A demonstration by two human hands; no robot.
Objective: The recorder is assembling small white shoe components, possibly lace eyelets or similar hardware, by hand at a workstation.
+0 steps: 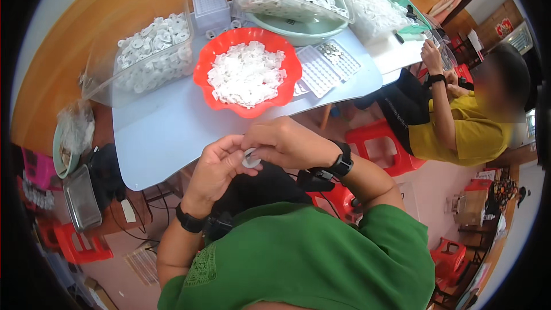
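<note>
Close in front of my body, off the table's near edge, both hands meet around a small round white plastic piece (251,159). My left hand (218,163) pinches it from the left side. The fingers of my right hand (279,142) press on it from above and the right, partly covering it. A dark spot shows near the piece's middle, too small to make out. Just beyond my hands, a red scalloped bowl (206,89) sits on the light blue table (155,138), heaped with small flat white pieces (245,74).
A clear bin of white ring-shaped parts (152,49) stands at left. Behind the bowl, another full clear bin (293,0) rests over a pale green basin (298,33). White perforated trays (318,72) lie to the right. A person in yellow (459,129) works at far right, near a red stool (381,143).
</note>
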